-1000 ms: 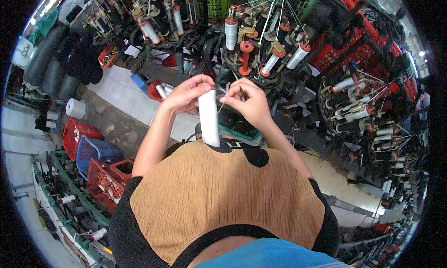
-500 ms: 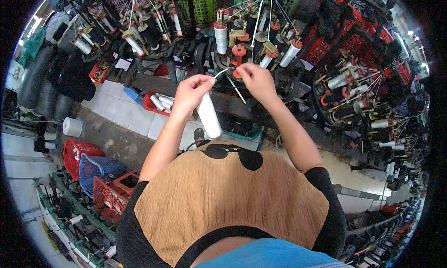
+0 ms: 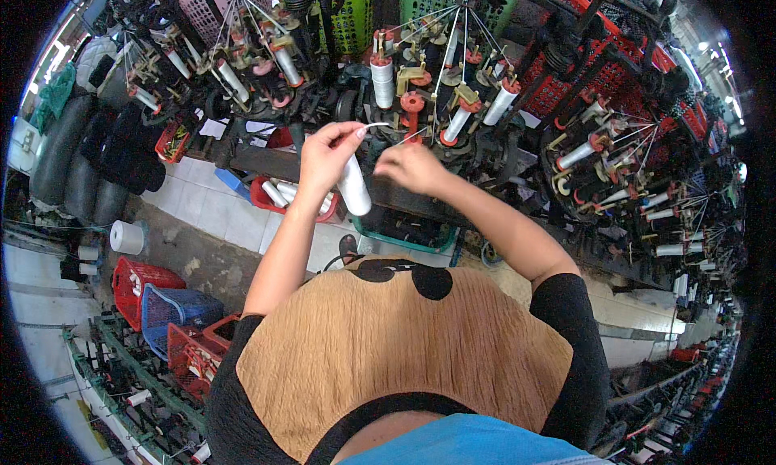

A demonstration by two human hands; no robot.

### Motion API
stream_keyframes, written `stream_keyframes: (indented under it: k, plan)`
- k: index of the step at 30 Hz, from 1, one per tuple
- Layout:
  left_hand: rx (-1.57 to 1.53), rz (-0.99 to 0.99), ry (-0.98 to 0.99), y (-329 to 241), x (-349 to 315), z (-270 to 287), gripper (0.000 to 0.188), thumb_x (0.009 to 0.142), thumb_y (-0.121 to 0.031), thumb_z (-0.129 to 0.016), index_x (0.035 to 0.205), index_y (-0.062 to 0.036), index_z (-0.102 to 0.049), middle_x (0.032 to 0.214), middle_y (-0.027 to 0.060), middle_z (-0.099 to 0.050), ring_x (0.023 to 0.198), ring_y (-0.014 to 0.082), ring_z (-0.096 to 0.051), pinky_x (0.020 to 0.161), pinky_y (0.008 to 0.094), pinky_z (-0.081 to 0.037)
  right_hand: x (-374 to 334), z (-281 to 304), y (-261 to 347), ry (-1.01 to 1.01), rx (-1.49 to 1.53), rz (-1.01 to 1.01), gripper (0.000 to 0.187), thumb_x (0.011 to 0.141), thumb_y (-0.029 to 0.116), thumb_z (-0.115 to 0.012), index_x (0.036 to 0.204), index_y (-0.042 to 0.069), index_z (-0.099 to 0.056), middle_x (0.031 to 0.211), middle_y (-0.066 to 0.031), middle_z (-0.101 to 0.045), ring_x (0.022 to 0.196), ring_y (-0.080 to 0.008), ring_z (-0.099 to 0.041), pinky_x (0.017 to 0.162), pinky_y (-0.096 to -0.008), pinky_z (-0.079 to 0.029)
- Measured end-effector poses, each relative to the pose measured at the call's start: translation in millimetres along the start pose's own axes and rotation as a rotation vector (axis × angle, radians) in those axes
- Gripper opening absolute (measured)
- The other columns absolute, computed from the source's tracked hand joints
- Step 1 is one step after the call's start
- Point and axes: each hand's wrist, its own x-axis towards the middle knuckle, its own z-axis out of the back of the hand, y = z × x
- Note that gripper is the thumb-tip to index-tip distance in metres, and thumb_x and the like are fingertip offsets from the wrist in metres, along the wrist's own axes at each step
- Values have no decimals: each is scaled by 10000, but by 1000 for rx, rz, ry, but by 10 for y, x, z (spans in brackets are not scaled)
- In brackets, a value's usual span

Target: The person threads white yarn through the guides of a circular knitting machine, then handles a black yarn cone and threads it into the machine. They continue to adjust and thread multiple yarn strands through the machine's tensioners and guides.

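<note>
My left hand (image 3: 327,158) is closed around the upper end of a white spool of thread (image 3: 354,190), which hangs tilted below the fingers. A short white strand (image 3: 376,126) curves out from between thumb and forefinger toward the machine. Just to the right, my right hand (image 3: 411,168) is slightly smeared by motion, its fingers curled together. A thin pale stick (image 3: 414,136) juts out above its knuckles and seems to be held in it; the rest of the stick is hidden. Right behind the hands stands a red bobbin holder (image 3: 412,103) on the braiding machine, beside a full white spool (image 3: 382,84).
More braiding machines with spools (image 3: 586,151) spread to both sides. Below the bench edge sit a red basin of white spools (image 3: 267,186) and a green-rimmed tray (image 3: 404,243). Red and blue crates (image 3: 174,303) stand at lower left, near a large white thread cone (image 3: 127,237).
My right hand has moved left and down, closer to the spool, and the stick has swung from below the hand to above it. My left hand still grips the spool.
</note>
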Motion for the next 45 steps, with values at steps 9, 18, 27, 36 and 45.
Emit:
stream_keyframes:
  k: [9, 18, 27, 36, 45]
  plan:
    - [4, 113, 500, -133, 80, -224, 222, 892, -203, -711, 1021, -23, -730, 895, 29, -658, 804, 115, -595, 738, 283, -486, 362, 824, 1158, -358, 878, -138, 212, 950, 245, -652, 977, 39, -695, 776, -1, -636, 650, -82, -572, 607, -257, -490]
    - [-628, 66, -170, -571, -170, -120, 201, 894, -166, -725, 1011, -3, -715, 836, 23, -675, 746, 90, -590, 686, 233, -456, 191, 745, 965, -414, 654, -125, 215, 920, 174, -685, 1073, 24, -672, 755, 46, -577, 594, -27, -469, 533, -193, -379]
    - [-352, 21, -128, -577, -261, -304, 192, 900, -162, -721, 1024, -15, -736, 855, -13, -664, 760, 65, -560, 680, 216, -440, 200, 793, 607, -610, 291, -219, 135, 888, 140, -685, 957, 26, -695, 658, -10, -605, 597, -74, -522, 558, -261, -431]
    - [-514, 51, -178, -454, -308, -507, 204, 914, -171, -711, 1021, 0, -739, 918, 16, -690, 800, 69, -581, 708, 214, -449, -116, 372, 841, -627, 338, -194, 102, 911, 60, -672, 1003, 17, -671, 769, 56, -591, 664, 10, -450, 575, -172, -359]
    - [-294, 72, -209, -188, -297, -673, 151, 865, -144, -747, 944, -16, -742, 832, 15, -702, 735, 64, -594, 657, 248, -477, -450, 596, 752, -278, 130, 24, 130, 846, 94, -682, 962, 36, -691, 867, -129, -650, 810, -298, -651, 721, -355, -507]
